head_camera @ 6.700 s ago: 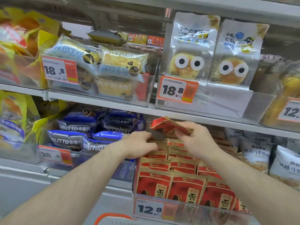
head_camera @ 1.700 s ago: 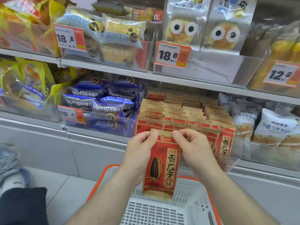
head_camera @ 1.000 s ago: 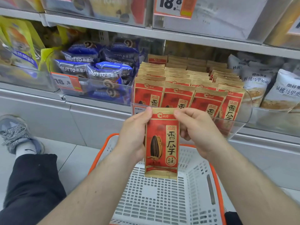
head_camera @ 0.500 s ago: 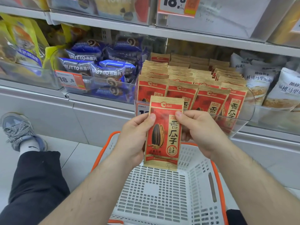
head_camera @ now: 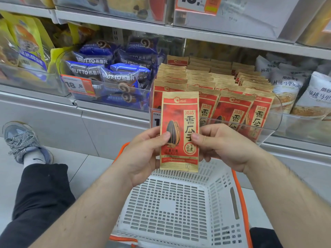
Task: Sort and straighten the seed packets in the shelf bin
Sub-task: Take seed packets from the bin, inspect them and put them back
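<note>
I hold one red and gold sunflower seed packet (head_camera: 180,122) upright in front of the clear shelf bin (head_camera: 275,120). My left hand (head_camera: 143,154) grips its left edge, thumb on the front. My right hand (head_camera: 220,144) grips its right edge the same way. Behind it, several rows of the same seed packets (head_camera: 232,97) stand upright in the bin, the rightmost front ones leaning a little. The held packet hides part of the bin's front left and its price tag.
A white basket with an orange rim (head_camera: 179,208) sits on the floor under my hands. Blue Brutto packs (head_camera: 111,74) fill the bin to the left, white bags (head_camera: 293,86) the bin to the right. My leg and shoe (head_camera: 23,142) are at the left.
Both hands have raised the packet from over the basket toward the bin's front, and their grip has slid from its top corners down to its middle.
</note>
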`<action>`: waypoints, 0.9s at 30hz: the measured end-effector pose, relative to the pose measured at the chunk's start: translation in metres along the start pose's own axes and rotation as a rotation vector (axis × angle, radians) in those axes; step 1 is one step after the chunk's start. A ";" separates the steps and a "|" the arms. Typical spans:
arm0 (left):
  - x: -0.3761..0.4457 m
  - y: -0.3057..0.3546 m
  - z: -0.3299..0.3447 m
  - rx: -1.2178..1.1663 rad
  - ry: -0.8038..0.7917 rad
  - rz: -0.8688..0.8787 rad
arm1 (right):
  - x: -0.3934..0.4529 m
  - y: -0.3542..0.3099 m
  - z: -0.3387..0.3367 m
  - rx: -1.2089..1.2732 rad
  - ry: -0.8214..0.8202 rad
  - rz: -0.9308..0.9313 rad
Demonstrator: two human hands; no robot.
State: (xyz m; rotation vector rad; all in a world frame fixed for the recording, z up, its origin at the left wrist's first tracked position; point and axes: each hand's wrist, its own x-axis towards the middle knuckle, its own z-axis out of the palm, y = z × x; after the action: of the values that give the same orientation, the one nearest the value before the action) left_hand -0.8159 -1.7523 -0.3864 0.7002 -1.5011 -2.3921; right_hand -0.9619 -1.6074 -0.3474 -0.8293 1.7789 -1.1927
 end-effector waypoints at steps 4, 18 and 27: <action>-0.003 -0.002 -0.002 -0.026 0.025 0.000 | 0.000 0.003 0.000 -0.060 -0.144 0.028; 0.000 -0.019 0.004 0.216 0.088 0.011 | -0.006 -0.010 0.029 -0.462 -0.110 0.048; 0.002 -0.031 0.003 0.327 -0.046 -0.018 | -0.003 -0.011 0.027 -0.397 0.203 -0.156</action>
State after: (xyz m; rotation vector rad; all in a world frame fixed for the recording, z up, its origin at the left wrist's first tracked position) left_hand -0.8172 -1.7373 -0.4133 0.7296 -1.9387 -2.2106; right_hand -0.9361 -1.6197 -0.3419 -1.1239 2.1943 -1.0650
